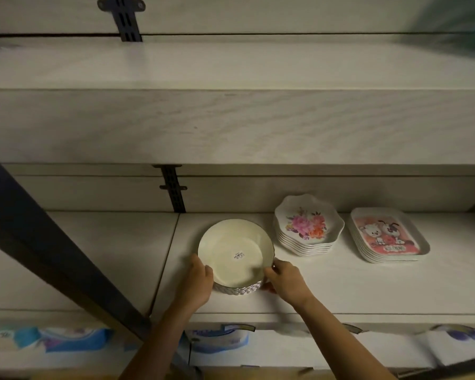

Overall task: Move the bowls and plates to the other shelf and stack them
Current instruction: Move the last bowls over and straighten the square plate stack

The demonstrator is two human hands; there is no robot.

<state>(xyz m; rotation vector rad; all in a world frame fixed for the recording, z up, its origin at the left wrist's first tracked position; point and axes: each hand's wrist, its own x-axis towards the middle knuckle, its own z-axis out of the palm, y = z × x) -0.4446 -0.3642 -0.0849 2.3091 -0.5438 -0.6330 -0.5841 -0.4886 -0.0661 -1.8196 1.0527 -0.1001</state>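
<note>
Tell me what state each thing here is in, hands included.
Stack of round cream bowls with ribbed sides: upright, nested, held from both sides.
Left hand: grips the stack's left side.
Right hand: grips its right side.
Stack of scalloped white floral plates: stacked, untouched.
Stack of rectangular pink cartoon trays: stacked, untouched.

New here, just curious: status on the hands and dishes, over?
Left hand, right hand grip bowl stack at its sides. Stack on shelf. Flower plates to its right, apart.

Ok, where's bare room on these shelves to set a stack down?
The upper shelf is bare across its middle. On the lower shelf, the stretch left of the bowls is free. Right of them, flowered plates and cartoon trays crowd it.
</note>
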